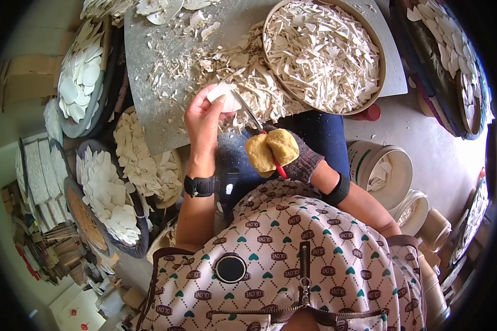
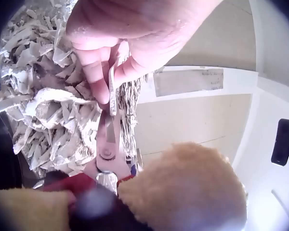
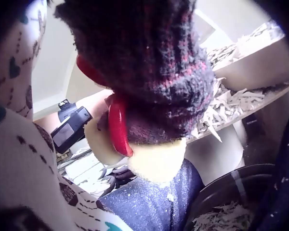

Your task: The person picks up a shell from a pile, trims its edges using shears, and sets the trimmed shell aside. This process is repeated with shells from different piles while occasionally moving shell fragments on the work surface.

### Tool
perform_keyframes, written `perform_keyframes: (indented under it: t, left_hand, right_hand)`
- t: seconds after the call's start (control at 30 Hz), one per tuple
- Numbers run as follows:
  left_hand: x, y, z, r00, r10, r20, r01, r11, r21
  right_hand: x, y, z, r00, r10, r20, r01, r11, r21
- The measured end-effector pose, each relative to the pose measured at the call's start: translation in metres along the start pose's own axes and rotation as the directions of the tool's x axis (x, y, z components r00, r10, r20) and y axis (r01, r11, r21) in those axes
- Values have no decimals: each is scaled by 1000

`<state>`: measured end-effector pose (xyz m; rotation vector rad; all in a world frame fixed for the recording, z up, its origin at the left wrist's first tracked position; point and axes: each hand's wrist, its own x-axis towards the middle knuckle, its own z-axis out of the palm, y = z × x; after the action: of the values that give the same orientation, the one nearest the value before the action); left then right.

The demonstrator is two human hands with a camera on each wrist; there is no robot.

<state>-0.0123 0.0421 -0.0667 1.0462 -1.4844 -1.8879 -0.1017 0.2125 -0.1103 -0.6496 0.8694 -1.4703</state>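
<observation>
My bare left hand pinches a thin, flat white piece between thumb and fingers, above the heap of offcuts. In a dark knitted glove, my right hand grips a pair of scissors. Their red handles are wrapped with yellow foam padding. The blades reach up to the right edge of the white piece. In the left wrist view the piece stands edge-on, close along the blades. Most of the right fingers are hidden by padding and glove.
A round tray full of pale offcuts sits on the grey metal table, beside loose scraps. Baskets of white pieces stand on the left. White buckets stand at the right, below a rack of pieces.
</observation>
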Motion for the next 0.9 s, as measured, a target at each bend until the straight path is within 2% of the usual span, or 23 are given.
perform_keyframes:
  t: [0.03, 0.1, 0.13, 0.17, 0.2, 0.27, 0.33, 0.47, 0.57, 0.63, 0.67, 0.73, 0.77, 0.8, 0.83, 0.9]
  left_hand:
    - [0, 3, -2, 999, -7, 34, 5, 998, 61]
    - [-2, 7, 0, 998, -7, 67, 0, 993, 116]
    - [-3, 8, 3, 998, 1, 65, -8, 994, 108]
    - [-4, 9, 5, 998, 10, 65, -17, 995, 100]
    - [-3, 8, 5, 997, 16, 72, -22, 996, 91]
    - [-2, 4, 1, 997, -17, 72, 13, 998, 59]
    - [1, 3, -2, 996, -39, 83, 36, 998, 47]
    - [3, 3, -4, 992, -55, 111, 48, 997, 68]
    - [2, 6, -1, 995, -45, 86, 39, 997, 67]
    - [2, 7, -1, 996, -31, 81, 26, 998, 56]
    - [2, 6, -3, 996, -22, 88, 18, 999, 50]
    - [-1, 7, -8, 997, -7, 73, 1, 997, 79]
    - [-6, 12, -15, 999, 2, 51, -8, 994, 113]
    - [-9, 17, -24, 999, 14, 31, -18, 989, 147]
    - [-10, 14, -50, 999, 30, -33, -22, 975, 223]
    - [-17, 20, -113, 976, 9, -216, 44, 970, 238]
  right_hand:
    - [5, -7, -3, 998, 32, 50, -34, 999, 39]
    - [11, -19, -3, 995, -40, 93, 59, 976, -210]
    - [13, -22, -3, 984, -138, 114, 177, 860, -478]
    - [14, -23, -3, 961, -225, 160, 271, 659, -702]
    - [14, -17, -2, 984, -168, 58, 171, 812, -558]
    - [11, -9, 0, 984, -176, 7, 162, 888, -430]
    - [9, -6, 0, 982, -187, -12, 166, 896, -412]
    - [7, -11, -3, 985, -169, 13, 147, 813, -563]
    - [8, -14, -4, 985, -165, 43, 161, 812, -560]
    - [8, -13, -3, 994, -113, 13, 112, 946, -304]
    - [7, -9, -2, 999, -43, -10, 43, 998, -36]
    - [5, -4, -2, 1000, 0, -15, 2, 987, 164]
    - [4, -6, -2, 999, -33, -14, 35, 995, 89]
    - [4, -7, -2, 1000, -28, 9, 26, 992, 127]
    - [5, -8, -3, 999, -22, 33, 16, 986, 164]
    - [3, -2, -11, 989, 50, 140, -107, 892, 439]
